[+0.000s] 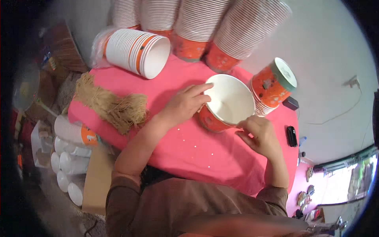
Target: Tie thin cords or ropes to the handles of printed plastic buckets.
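A large paper bucket, white inside and orange outside, sits mouth up and slightly tilted on the pink-covered table. My left hand grips its left rim, with fingertips at the lip and the thumb hidden behind the wall. At the near right rim, my right hand is closed with its curled fingers on the edge. Whether it pinches anything besides the rim is too small to see. Left of my left forearm lies a bundle of tan cords, frayed at its near end.
Tall stacks of nested buckets line the far edge. A wrapped stack lies on its side at far left. Upside-down buckets stand right, near a small black box and a black object. A cardboard box is at lower left.
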Demonstrator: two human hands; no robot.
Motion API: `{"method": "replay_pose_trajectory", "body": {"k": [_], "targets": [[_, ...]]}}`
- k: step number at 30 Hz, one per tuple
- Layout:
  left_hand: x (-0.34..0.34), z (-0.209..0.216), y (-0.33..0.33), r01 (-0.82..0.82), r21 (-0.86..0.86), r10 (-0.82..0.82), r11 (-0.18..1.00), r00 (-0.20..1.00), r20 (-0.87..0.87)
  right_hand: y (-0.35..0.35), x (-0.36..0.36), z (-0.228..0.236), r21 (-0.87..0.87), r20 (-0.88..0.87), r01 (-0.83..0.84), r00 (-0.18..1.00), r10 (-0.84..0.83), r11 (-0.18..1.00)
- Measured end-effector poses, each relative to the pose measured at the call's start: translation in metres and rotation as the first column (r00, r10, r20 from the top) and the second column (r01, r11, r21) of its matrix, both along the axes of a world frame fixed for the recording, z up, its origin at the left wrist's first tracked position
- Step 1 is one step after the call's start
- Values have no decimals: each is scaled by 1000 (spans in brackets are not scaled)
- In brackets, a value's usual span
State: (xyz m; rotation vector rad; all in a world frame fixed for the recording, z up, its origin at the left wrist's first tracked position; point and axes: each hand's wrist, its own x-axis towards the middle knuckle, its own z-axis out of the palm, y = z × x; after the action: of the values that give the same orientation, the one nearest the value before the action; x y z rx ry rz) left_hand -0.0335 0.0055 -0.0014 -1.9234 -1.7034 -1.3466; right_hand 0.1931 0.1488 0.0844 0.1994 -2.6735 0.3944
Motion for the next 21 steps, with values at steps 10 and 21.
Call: {"method": "replay_pose_trajectory", "body": {"k": [10, 21], "targets": [[1, 17, 0, 102, 65, -118, 993, 932, 344, 15, 28, -33, 211, 45, 5, 999, -15, 977], [7, 39, 22, 166, 182, -245, 969, 557, 793, 25, 40, 24, 12, -258, 85, 963, -79, 996]]}}
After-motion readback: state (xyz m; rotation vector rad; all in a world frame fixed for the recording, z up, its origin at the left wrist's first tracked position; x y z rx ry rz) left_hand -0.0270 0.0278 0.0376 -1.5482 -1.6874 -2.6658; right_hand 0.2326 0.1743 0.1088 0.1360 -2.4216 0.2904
